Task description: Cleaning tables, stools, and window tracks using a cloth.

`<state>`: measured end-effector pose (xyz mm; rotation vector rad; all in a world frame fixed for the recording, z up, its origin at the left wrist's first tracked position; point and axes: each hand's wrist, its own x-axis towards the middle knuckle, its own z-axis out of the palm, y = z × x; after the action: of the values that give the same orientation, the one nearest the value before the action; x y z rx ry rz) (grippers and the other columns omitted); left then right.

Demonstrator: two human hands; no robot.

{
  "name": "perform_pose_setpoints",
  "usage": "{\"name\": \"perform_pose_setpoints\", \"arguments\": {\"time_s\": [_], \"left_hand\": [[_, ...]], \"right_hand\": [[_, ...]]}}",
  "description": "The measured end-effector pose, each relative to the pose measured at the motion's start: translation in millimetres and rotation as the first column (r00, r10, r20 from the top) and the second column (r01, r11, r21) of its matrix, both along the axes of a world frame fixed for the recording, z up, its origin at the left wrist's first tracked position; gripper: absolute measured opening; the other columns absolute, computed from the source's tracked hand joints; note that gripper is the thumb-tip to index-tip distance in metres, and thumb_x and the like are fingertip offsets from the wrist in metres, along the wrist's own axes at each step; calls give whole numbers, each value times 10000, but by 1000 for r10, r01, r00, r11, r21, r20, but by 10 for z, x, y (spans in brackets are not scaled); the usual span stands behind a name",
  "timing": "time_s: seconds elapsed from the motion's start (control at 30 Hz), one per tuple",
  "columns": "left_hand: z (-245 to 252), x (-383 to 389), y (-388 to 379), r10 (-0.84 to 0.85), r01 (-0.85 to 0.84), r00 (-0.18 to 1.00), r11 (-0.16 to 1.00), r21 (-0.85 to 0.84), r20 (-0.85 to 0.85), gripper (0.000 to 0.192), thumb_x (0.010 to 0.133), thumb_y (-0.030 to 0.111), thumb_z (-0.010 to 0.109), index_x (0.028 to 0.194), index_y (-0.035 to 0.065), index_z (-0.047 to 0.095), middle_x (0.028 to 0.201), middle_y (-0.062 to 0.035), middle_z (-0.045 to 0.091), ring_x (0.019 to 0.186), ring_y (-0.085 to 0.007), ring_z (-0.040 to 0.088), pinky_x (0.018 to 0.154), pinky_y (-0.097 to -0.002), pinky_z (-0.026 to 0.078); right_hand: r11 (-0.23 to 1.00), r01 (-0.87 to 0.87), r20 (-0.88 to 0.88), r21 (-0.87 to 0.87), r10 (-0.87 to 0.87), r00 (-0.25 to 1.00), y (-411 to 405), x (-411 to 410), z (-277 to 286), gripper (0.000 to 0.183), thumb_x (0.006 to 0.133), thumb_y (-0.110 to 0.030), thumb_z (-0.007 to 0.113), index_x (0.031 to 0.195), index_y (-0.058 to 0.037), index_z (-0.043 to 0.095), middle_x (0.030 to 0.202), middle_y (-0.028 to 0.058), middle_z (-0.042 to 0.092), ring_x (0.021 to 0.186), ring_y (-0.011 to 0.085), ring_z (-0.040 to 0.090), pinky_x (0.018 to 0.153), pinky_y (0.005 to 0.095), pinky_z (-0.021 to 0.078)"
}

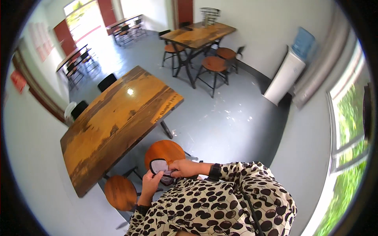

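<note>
Close in front of my body, both hands grip a small grey fabric item with black edging [159, 166], perhaps a pouch or a cloth pad; its exact kind is unclear. My left hand [151, 183] pinches its lower edge between thumb and fingers. From the right, my right hand [180, 168] holds its other side, the fingers partly hiding the cloth. A darker part of the item hangs below the fingers. Just beyond it, a round wooden stool seat [165, 149] shows past the hands.
A long wooden table [121, 118] with a printed top stands ahead to the left. Another stool [120, 192] is beside my left arm. Farther off are a second table [198, 34] with stools and a water dispenser [285, 76]. A window [351, 124] lies on the right.
</note>
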<state>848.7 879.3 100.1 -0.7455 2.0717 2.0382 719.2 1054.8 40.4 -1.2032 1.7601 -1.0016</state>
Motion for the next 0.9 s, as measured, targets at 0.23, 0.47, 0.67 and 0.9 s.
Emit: {"name": "perform_pose_setpoints", "arguments": {"time_s": [0.23,0.47,0.67,0.9], "left_hand": [[100,-270,102,-198,195,979,979,57,49,239,851,109,650,1061,-6,653,928,8,643,796,-47,548,687,-208,449],[-14,-536,160,-459,425,888,845,325,32,486,830,-11,599,1290,-41,447,1214,-108,560,1137,-193,534,992,-317,403],[26,-1082,646,-386,386,920,870,306,-63,424,813,-59,534,1235,-63,492,1152,-108,594,1055,-174,580,923,-293,455],[194,-2024,1396,-448,481,877,819,313,-173,307,848,-39,539,1153,-64,520,1083,-100,619,960,-138,594,836,-265,470]], "right_hand": [[977,209,75,40,-212,974,396,46,182,209,899,-214,581,1036,-73,651,946,137,629,897,294,601,802,360,478],[891,412,347,189,-453,821,664,8,312,240,914,-174,589,1128,-84,653,1043,132,639,969,236,618,860,316,477],[899,428,235,95,-438,868,1070,-431,373,351,907,-284,606,1160,-42,609,1080,165,617,1009,291,597,881,346,471],[897,372,24,237,-388,921,1607,-1178,749,575,811,-462,672,1041,53,557,1019,227,577,962,389,570,821,424,465]]}}
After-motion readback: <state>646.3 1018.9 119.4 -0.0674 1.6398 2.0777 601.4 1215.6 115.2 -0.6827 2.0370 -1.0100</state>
